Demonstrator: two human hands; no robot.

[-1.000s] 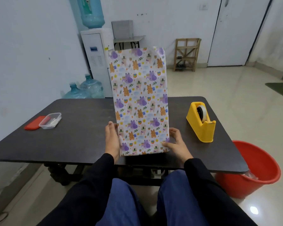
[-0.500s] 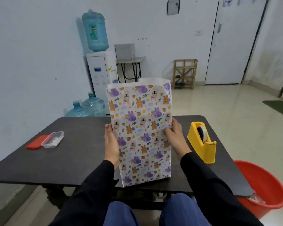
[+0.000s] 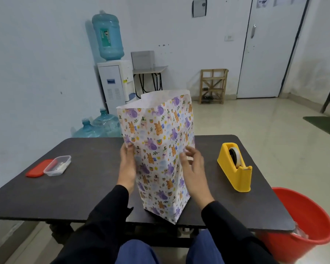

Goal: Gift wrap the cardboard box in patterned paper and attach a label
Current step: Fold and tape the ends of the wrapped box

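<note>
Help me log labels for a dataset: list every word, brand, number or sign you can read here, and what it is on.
Nothing here can be read as text.
Label on the water bottle: print, too blurred.
Blue panel on the water dispenser: too small.
Sheets on the door: too small.
Wrapped box: animal pictures only, no words.

1. Cardboard box: fully hidden inside the patterned paper (image 3: 156,149).
2. Right hand (image 3: 193,168): fingers motion-blurred, so contact with the paper can't be told.
3. Clear container (image 3: 58,165): contents too small to tell.
4. Red bucket (image 3: 303,225): near side hidden under the surface (image 3: 84,178).
</note>
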